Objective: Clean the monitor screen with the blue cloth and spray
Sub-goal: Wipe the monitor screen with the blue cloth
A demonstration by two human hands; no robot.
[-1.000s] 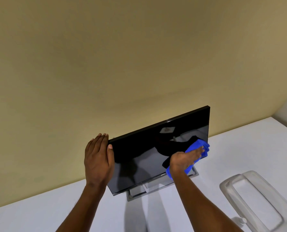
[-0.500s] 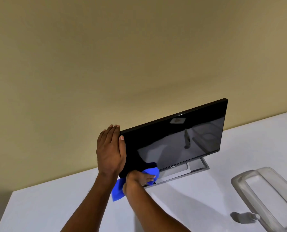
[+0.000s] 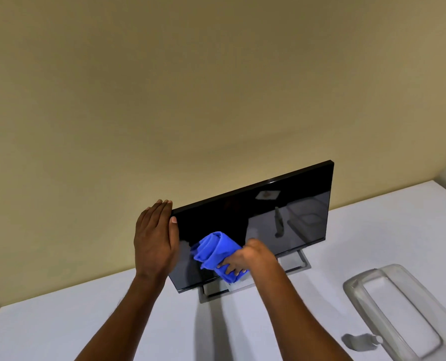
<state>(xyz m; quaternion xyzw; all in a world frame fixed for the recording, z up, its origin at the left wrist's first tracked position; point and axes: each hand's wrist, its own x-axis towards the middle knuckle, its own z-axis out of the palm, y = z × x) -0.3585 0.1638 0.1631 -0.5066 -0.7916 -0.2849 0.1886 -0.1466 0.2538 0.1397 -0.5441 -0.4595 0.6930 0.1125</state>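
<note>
The bunched bright-blue cloth [image 3: 218, 252] is being gripped in the right hand [image 3: 245, 259], fingers curled tight around its lower end, and is being pressed against the lower left part of the glossy black flat-panel monitor [image 3: 255, 225]. The screen's left edge is being braced by the left hand [image 3: 155, 243]: palm flat and open, fingers straight up behind the frame, thumb tip laid on the front corner. The monitor is being carried on its silver metal stand [image 3: 293, 264] on the white tabletop [image 3: 112, 321], close to the beige wall [image 3: 190, 100]. A clear plastic tray [image 3: 404, 311] is lying to the right, well apart. Compared with half a second ago, the cloth is being worked higher, up from the bottom left corner onto the glass, while the left hand is being kept in place.
</note>
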